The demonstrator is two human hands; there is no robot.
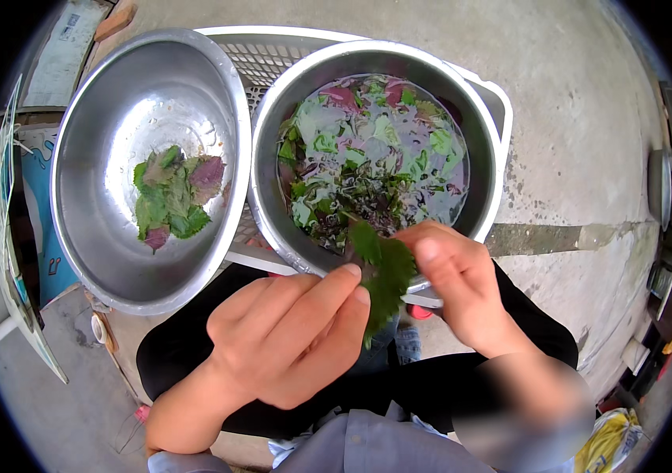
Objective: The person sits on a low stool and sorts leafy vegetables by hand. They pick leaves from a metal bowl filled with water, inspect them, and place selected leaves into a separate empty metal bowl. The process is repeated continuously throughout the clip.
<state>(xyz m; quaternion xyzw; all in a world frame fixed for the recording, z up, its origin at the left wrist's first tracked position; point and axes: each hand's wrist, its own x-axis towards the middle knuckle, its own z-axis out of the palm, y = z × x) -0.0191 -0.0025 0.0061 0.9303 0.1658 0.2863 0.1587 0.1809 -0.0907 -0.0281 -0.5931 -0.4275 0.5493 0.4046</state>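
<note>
Both hands meet over the near rim of a deep steel basin, which holds water with many green and purple perilla leaves. Between the fingertips of my left hand is a dark green serrated leaf. My right hand pinches the right edge of this leaf with thumb and fingers. To the left, a second steel basin leans at a tilt and holds a small pile of wet green and purple leaves.
A pale plastic basket lies under and behind the basins. Concrete floor spreads to the right, with pots and household items along the far right edge. A brick lies at upper left, a yellow bag at lower right.
</note>
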